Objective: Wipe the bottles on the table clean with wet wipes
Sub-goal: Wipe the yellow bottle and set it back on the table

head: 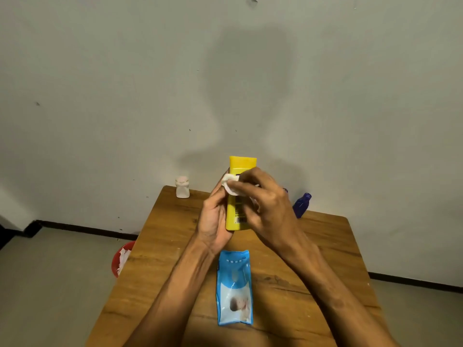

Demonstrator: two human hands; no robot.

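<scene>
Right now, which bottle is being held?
The yellow bottle: the left hand grips it, the right hand holds a wipe against it. The white bottle and blue bottle sit on the table.

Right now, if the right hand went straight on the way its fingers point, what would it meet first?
The right hand presses the white wipe against the yellow bottle, so the bottle would stop it at once. The left hand grips that bottle from the other side; depth there is unclear.
</scene>
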